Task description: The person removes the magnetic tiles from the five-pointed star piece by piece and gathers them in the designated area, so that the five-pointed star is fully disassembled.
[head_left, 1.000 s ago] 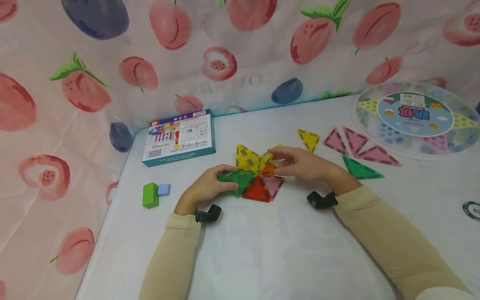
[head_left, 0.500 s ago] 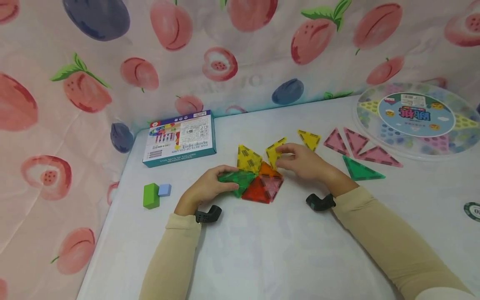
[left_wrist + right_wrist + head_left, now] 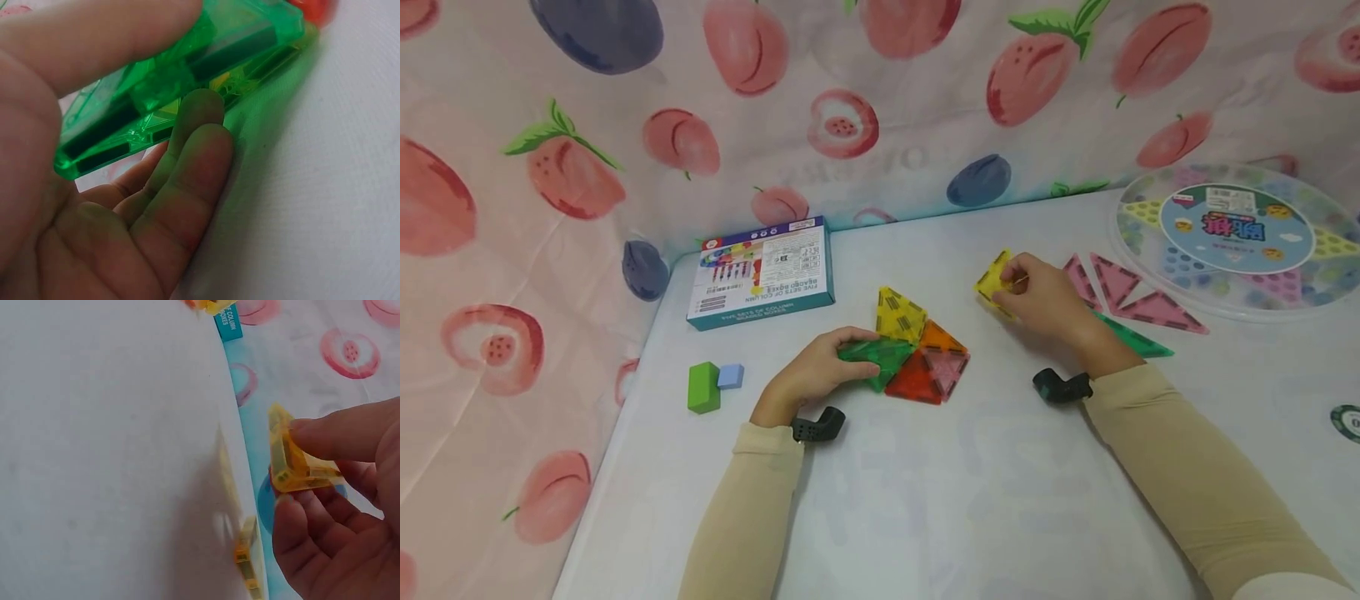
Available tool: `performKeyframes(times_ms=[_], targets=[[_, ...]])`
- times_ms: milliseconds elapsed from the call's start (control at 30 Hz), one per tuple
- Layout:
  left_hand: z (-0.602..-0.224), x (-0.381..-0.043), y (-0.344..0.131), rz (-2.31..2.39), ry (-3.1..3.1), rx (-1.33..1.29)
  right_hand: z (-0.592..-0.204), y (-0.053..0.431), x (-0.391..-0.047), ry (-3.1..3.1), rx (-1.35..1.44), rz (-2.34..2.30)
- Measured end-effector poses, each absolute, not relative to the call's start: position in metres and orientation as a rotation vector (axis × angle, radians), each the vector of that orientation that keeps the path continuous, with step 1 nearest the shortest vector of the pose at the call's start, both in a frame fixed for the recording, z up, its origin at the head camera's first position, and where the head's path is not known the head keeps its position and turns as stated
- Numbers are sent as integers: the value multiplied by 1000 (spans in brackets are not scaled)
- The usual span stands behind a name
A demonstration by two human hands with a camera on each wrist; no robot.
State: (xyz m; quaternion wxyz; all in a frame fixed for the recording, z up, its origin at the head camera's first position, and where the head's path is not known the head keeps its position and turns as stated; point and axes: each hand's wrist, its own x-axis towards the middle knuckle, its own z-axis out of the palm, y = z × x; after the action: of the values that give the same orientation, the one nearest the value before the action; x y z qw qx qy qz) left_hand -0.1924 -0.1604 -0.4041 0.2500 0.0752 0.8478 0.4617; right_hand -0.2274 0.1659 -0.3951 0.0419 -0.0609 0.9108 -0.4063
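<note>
My left hand [image 3: 808, 371] pinches green triangular magnetic tiles [image 3: 891, 357] between thumb and fingers; in the left wrist view, one green tile [image 3: 250, 50] tilts above the table with another yellow-green edge under it. Joined to the green in a fan are a yellow tile [image 3: 898, 315], an orange tile [image 3: 942, 337], a pink tile [image 3: 946, 367] and a red tile [image 3: 913, 382]. Farther right, my right hand [image 3: 1048, 304] pinches a yellow triangular magnetic tile [image 3: 281, 462] above the table. Below it, a second yellow tile [image 3: 247, 553] lies on the table, mostly hidden in the head view.
Several pink triangles [image 3: 1157, 310] and a green triangle [image 3: 1135, 337] lie right of my right hand, near a round clear game board [image 3: 1236, 229]. A flat box [image 3: 760, 275] lies back left. Green [image 3: 703, 387] and blue blocks [image 3: 730, 377] lie left, a chip [image 3: 1347, 421] far right.
My right hand has drawn the yellow tile away from the fan, rightward and back, to above the loose yellow tile. My left hand stays on the green tiles.
</note>
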Motion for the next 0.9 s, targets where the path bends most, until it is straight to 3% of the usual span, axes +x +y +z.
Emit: performKeyframes(times_ms=[500,767,900], targets=[[-404,-194,-160,1255,2302,204,-400,168,-232,2827,-266,-912],[-381,-184,-152,1246,2285,214,-403,165,-232,2864,-311,-796],[-391,-188,-155,1243,2297,211,-404,165,-233,2871,-332,-805]])
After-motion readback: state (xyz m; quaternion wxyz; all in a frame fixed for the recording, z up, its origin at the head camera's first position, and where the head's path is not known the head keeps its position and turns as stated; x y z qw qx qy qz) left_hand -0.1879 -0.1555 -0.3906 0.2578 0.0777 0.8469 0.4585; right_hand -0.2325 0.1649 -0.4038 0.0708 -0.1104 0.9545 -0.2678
